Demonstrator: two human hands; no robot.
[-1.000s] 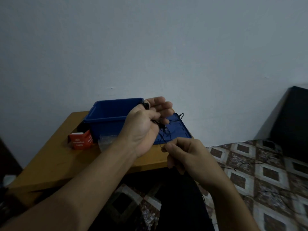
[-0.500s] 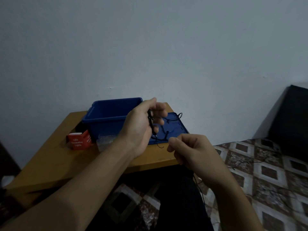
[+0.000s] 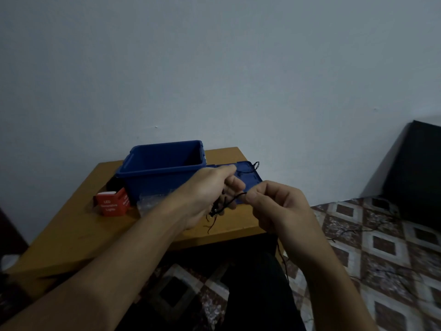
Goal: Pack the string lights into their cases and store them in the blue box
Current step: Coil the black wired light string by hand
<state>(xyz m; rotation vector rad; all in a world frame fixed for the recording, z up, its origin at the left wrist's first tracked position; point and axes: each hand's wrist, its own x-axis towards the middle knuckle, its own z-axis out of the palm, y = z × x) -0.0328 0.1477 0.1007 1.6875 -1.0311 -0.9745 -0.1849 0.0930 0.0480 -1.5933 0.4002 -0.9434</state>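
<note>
Head view: left hand (image 3: 202, 192) is over the table (image 3: 71, 225) near its front edge, fingers curled round a small bunch of the black string lights (image 3: 232, 199); loose ends hang out below the palm. Right hand (image 3: 279, 209) is just beside it, over the front right corner, with thumb and forefinger pinching one strand. That strand runs taut-ish between the two hands. More of the wire drops from under the right hand past the table edge toward the floor (image 3: 381, 249), and thin dark strands lie across the patterned tiles out to the right. The blue box (image 3: 162, 173) sits toward the far edge of the table by the wall (image 3: 214, 68), open on top; its inside is too dark to tell what it holds. The blue lid (image 3: 250, 177) lies flat just right of the box at the far right corner, partly behind the hands, with a loop of wire at its far corner. The red case (image 3: 112, 203) with white lettering stands left of the box's front corner, near it. A clear plastic bag (image 3: 150, 201) lies in front of the box, between the case and the left wrist. Dark trousers (image 3: 257, 295) are below the table's front edge. A dark block (image 3: 415, 168) stands against the wall at right.
</note>
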